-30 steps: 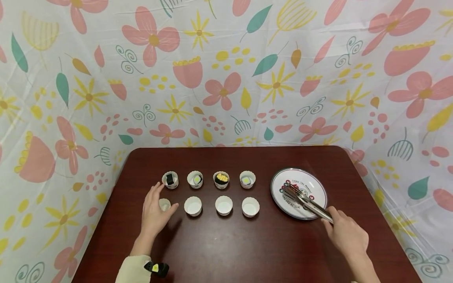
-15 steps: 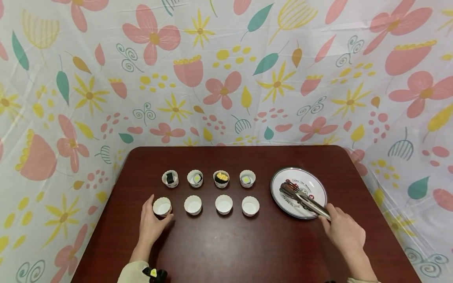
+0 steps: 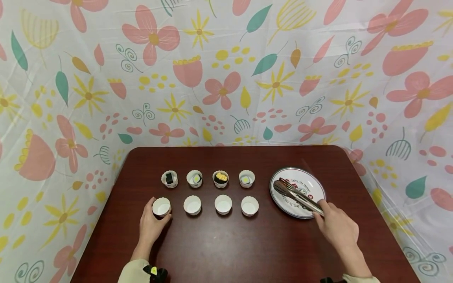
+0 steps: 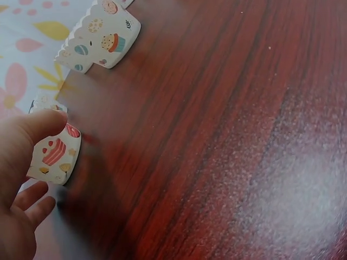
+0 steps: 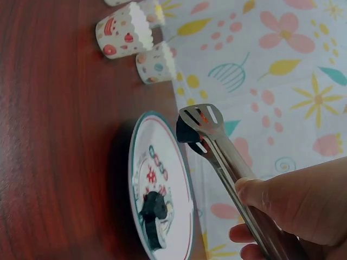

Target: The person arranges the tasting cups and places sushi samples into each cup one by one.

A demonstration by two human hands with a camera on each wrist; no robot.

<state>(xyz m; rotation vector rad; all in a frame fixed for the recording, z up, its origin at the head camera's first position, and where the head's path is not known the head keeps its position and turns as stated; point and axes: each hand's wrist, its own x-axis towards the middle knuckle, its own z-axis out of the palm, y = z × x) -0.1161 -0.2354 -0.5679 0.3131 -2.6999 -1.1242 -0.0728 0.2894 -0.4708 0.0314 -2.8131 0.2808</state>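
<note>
Left hand (image 3: 150, 226): clamped on a cup (image 3: 161, 206), thumb on one side and fingers on the other. The cup stands upright at the left end of the near row; the left wrist view shows its printed wall beside the thumb.

Right hand (image 3: 339, 226): closed round the handle end of the tongs (image 3: 301, 201). The slotted heads are above the plate (image 3: 316, 192), which lies to the right of the cups. In the right wrist view the heads are together on a dark piece (image 5: 187, 132), clear of the plate. A dark shape (image 5: 154, 208) shows on the plate's printed face; whether it is an object or a shadow cannot be told.

Near row, onward to the right: a second cup (image 3: 192, 205), a third (image 3: 223, 204) and a fourth (image 3: 249, 206), well apart, white interiors visible.

Far row, left to right: a black block (image 3: 169, 178), a pale item (image 3: 196, 179), a yellow-topped roll (image 3: 221, 178) and a pale block (image 3: 245, 180), each in its own cup.

Surroundings: dark red table (image 3: 219, 251); flowered cloth (image 3: 219, 125) behind; light sleeve (image 3: 133, 272) and black band (image 3: 155, 272) on the left arm.
</note>
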